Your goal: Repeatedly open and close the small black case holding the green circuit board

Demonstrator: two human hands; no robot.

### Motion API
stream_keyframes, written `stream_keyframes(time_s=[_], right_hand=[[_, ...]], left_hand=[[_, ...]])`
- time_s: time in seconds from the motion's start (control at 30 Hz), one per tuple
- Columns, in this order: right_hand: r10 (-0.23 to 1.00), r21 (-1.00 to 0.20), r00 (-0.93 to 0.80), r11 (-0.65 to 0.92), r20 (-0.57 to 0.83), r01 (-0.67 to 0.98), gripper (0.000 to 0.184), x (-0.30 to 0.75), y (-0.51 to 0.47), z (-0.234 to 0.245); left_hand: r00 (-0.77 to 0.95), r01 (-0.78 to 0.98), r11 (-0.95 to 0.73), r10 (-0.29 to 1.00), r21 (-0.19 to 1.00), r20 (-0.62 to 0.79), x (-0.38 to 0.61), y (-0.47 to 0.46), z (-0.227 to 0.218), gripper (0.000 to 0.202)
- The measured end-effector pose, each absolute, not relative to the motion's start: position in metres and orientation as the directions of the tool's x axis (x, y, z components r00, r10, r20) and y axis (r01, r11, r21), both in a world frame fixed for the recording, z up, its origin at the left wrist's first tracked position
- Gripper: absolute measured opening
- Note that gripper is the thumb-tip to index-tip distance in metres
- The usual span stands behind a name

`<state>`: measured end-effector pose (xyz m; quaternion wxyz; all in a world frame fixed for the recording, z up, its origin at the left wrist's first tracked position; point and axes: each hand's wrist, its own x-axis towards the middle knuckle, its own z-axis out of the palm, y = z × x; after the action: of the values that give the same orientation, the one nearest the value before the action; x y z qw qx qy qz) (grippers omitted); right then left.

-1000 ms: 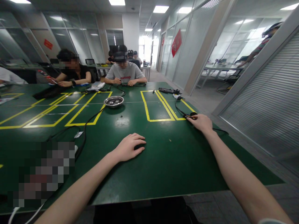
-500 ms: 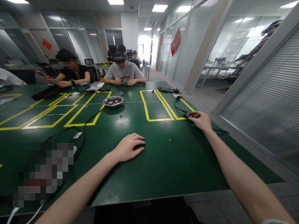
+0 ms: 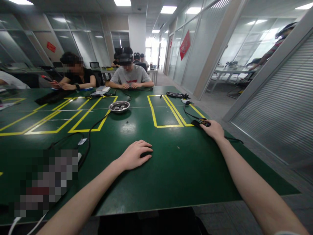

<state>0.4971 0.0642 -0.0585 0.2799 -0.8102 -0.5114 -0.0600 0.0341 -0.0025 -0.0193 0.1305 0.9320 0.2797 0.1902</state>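
Observation:
My left hand rests palm down on the green table, its fingers stretched out and holding nothing. Farther off to the right, my right hand has its thumb and fingers closed on a small black device with some coloured bits on it. My fingers cover part of that device, so its kind is unclear. A flat dark piece lies just left of it, by the corner of the yellow tape. From the device a black cable runs back to a small white item with a dark knob.
A round metal bowl with small metal pieces stands mid-table. A folded black tripod-like object lies at the back. Left of me is a blurred-out item, with a black cable nearby. Co-workers sit along the far side.
My right hand has shifted slightly with the small black device, and the flat dark piece beside it shows more clearly. My left hand stays in place.

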Motion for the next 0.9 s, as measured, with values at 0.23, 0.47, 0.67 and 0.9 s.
stream_keyframes(time_s=[0.23, 0.47, 0.67, 0.9], right_hand=[[0.883, -0.421, 0.398, -0.27, 0.251, 0.866, 0.043, 0.463, 0.062, -0.042], [0.964, -0.505, -0.061, 0.188, 0.257, 0.842, 0.035, 0.375, 0.042, -0.036], [0.708, -0.593, -0.645, 0.66, 0.287, 0.461, 0.033, 0.303, 0.001, -0.023], [0.585, -0.512, -0.691, 0.784, 0.424, 0.351, 0.033, 0.289, -0.017, -0.013]], left_hand=[[0.77, 0.469, -0.814, 0.567, 0.343, 0.292, 0.034, -0.003, -0.019, 0.019], [0.743, 0.492, -0.797, 0.594, 0.351, 0.307, 0.034, -0.001, -0.019, 0.027], [0.671, 0.466, -0.791, 0.608, 0.396, 0.425, 0.036, -0.006, -0.015, 0.042], [0.71, 0.493, -0.777, 0.619, 0.391, 0.337, 0.044, -0.015, -0.014, 0.058]])
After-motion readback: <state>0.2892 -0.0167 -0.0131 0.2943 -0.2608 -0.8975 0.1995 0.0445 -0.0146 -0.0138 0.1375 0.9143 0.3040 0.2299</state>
